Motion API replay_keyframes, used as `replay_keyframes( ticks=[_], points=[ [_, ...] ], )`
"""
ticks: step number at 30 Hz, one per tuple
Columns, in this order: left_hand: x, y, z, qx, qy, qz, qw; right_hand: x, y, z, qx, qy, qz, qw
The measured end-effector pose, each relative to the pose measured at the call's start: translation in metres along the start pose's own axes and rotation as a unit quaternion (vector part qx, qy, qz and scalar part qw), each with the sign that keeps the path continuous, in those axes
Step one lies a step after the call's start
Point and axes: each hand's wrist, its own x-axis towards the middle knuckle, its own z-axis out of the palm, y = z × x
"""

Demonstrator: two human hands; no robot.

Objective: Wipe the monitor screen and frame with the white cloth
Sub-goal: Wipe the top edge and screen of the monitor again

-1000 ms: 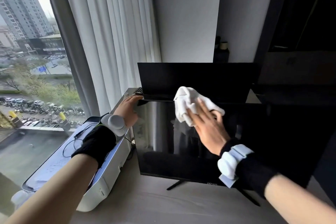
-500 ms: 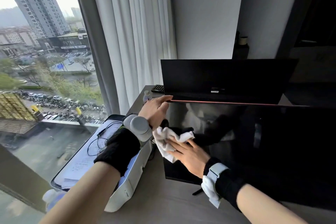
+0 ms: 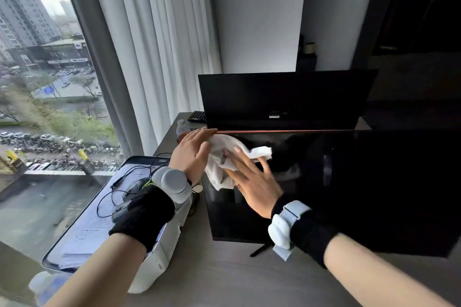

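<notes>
A black monitor stands on the desk in front of me, its dark screen facing me. My left hand grips the monitor's top left corner and steadies it. A crumpled white cloth lies against the upper left part of the screen. My right hand presses flat on the cloth with fingers spread, holding it to the glass. Part of the cloth is hidden under my fingers and behind my left hand.
A second black monitor stands just behind. A white printer with cables and a mouse on its lid sits left of the monitor. A keyboard and a small bottle lie further back. Curtains and a window lie left.
My right hand swept the cloth from the upper middle of the screen down to the left edge, then back up toward the top left corner. My left hand stayed on the corner.
</notes>
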Motion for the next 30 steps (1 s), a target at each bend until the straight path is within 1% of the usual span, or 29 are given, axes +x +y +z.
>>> replay_keyframes(
  ticks=[2, 4, 6, 7, 9, 12, 14, 16, 19, 24, 27, 30],
  points=[
    [-0.001, -0.001, 0.000, 0.001, 0.003, 0.003, 1.000, -0.011, -0.020, 0.014, -0.001, -0.041, -0.061, 0.997],
    [-0.001, -0.001, 0.000, 0.005, 0.001, 0.008, 1.000, -0.033, -0.027, 0.026, -0.003, -0.088, -0.094, 0.992],
    [0.000, 0.000, 0.001, 0.005, 0.004, 0.010, 1.000, -0.056, -0.014, 0.033, -0.005, -0.109, -0.084, 0.990],
    [0.000, -0.001, 0.002, 0.005, 0.010, 0.008, 1.000, -0.066, -0.003, 0.033, -0.010, -0.103, -0.071, 0.992],
    [0.000, -0.003, 0.003, 0.003, 0.024, 0.007, 1.000, -0.080, 0.024, 0.028, -0.025, -0.064, -0.032, 0.997],
    [-0.002, -0.001, 0.014, 0.010, 0.059, 0.014, 0.998, -0.094, 0.074, 0.008, -0.031, -0.007, 0.055, 0.998],
    [-0.003, -0.002, 0.024, 0.037, 0.096, 0.017, 0.995, -0.100, 0.106, -0.006, -0.031, 0.035, 0.108, 0.993],
    [-0.004, -0.001, 0.033, 0.063, 0.122, 0.017, 0.990, -0.112, 0.137, -0.016, -0.033, 0.060, 0.158, 0.985],
    [-0.002, -0.004, 0.042, 0.082, 0.138, 0.020, 0.987, -0.140, 0.172, -0.023, -0.022, 0.075, 0.238, 0.968],
    [-0.002, -0.006, 0.047, 0.110, 0.147, 0.011, 0.983, -0.206, 0.209, -0.020, 0.016, 0.079, 0.370, 0.925],
    [-0.004, -0.005, 0.045, 0.110, 0.148, 0.002, 0.983, -0.232, 0.217, -0.018, 0.031, 0.070, 0.401, 0.913],
    [-0.005, 0.002, 0.043, 0.095, 0.149, -0.010, 0.984, -0.229, 0.210, -0.017, 0.058, 0.079, 0.417, 0.904]
  ],
)
